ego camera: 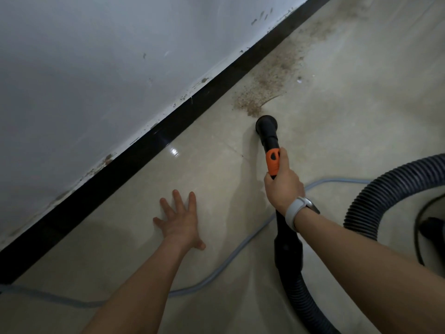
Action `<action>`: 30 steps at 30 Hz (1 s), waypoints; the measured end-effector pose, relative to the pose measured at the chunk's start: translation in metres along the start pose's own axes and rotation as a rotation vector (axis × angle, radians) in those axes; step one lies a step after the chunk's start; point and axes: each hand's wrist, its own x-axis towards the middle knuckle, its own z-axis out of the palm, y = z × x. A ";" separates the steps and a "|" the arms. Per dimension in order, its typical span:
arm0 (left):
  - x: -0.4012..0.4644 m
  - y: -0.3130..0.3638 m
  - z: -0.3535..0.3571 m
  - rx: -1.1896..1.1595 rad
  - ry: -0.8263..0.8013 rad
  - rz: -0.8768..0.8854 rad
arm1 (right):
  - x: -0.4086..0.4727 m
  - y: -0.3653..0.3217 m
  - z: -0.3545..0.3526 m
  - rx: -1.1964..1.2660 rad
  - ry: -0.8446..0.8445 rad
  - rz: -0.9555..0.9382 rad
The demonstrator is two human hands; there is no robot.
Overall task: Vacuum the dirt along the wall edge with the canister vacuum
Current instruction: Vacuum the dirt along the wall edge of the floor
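Observation:
A band of brown dirt (269, 80) lies on the pale floor beside the black baseboard (168, 126), running up to the far right. The vacuum's round black nozzle (266, 125) sits on the floor at the near end of that dirt. My right hand (283, 183) grips the wand at its orange collar (273, 161), a pale watch on the wrist. The ribbed black hose (390, 186) loops from the wand off to the right. My left hand (179, 219) rests flat on the floor with fingers spread, left of the wand.
A grey power cord (216, 276) snakes over the floor from lower left, under my arms, toward the right. A dark part of the canister (433, 227) shows at the right edge. The scuffed white wall (108, 68) fills the upper left.

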 end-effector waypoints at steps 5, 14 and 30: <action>0.006 -0.004 -0.001 0.054 -0.013 0.020 | 0.014 0.000 0.001 0.051 0.007 0.022; 0.021 -0.004 -0.004 0.150 -0.050 0.050 | 0.040 -0.039 0.011 0.218 -0.074 -0.093; 0.022 -0.002 -0.004 0.151 -0.068 0.040 | 0.073 -0.085 0.022 0.118 -0.119 -0.148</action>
